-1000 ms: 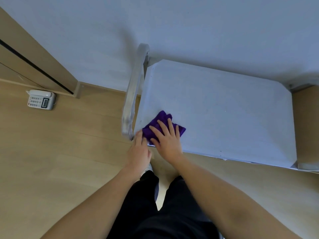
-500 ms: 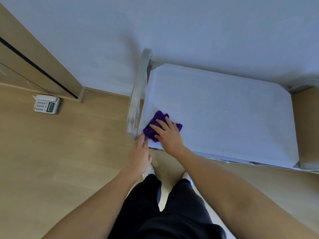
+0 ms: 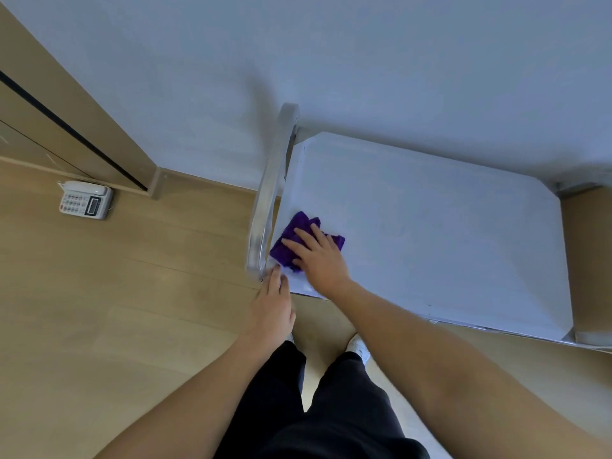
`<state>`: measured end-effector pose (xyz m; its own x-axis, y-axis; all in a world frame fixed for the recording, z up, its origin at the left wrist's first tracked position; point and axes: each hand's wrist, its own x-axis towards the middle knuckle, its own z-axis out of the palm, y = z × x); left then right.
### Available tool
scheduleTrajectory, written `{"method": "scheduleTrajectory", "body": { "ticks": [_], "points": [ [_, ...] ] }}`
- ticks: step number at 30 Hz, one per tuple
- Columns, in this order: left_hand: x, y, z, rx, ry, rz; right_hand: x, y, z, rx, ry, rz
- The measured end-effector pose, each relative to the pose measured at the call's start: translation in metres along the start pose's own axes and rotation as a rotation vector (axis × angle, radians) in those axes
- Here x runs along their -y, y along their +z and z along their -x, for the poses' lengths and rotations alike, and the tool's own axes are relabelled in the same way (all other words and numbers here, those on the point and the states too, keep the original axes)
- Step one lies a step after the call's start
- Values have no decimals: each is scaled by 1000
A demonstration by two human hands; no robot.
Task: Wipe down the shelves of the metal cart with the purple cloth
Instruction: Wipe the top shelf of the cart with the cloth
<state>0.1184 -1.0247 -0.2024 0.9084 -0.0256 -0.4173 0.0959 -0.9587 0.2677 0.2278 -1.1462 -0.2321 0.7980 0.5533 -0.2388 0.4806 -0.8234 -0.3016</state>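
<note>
Pale cart shelf (image 3: 447, 233) with purple cloth (image 3: 299, 220) bunched near its left edge; wooden floor (image 3: 99, 309) below, white telephone (image 3: 85, 200) on it.

Black trousers (image 3: 334, 415) — white shoes (image 3: 360, 348)

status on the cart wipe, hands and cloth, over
Right hand flat on purple cloth, pressing it to top shelf beside handle. Left hand touching shelf's near corner. Phone on floor, far left.

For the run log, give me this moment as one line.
step: wipe shelf | right hand: flat on cloth, near-left corner | left hand: at handle base
</note>
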Motion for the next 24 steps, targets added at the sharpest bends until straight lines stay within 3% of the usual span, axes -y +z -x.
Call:
{"method": "scheduleTrajectory", "body": {
  "ticks": [2,4,7,9,11,14,16,20,21,22,24],
  "points": [
    [-1,-1,-3,1,14,-19,-29,-9,-4,-46,109,-10],
    [-4,-5,-9,-20,47,-44,-56,-19,-2,-103,356,-92],
    [-9,-9,-29,-33,91,-77,-55,-20,-7,-145,570,-114],
    [-12,-13,-44,-45,77,-97,-34,-11,-13,-161,443,-71],
    [-15,-17,-55,-47,22,-101,-23,-2,-20,-133,159,-35],
    [-18,-16,-66,-48,11,-87,-55,-14,-43,-78,-146,4],
    [-22,-19,-71,-55,8,-68,-86,-29,-62,-126,-109,5],
    [-34,-26,-92,-61,5,-52,-108,-51,-100,-191,401,-154],
    [-37,-28,-98,-72,-7,-49,-99,-50,-105,-184,410,-134],
    [-41,-29,-104,-79,-25,-40,-89,-46,-108,-186,303,-84],
    [-47,-33,-113,-95,-84,-4,-75,-35,-106,-134,-93,2]
  ]
}}
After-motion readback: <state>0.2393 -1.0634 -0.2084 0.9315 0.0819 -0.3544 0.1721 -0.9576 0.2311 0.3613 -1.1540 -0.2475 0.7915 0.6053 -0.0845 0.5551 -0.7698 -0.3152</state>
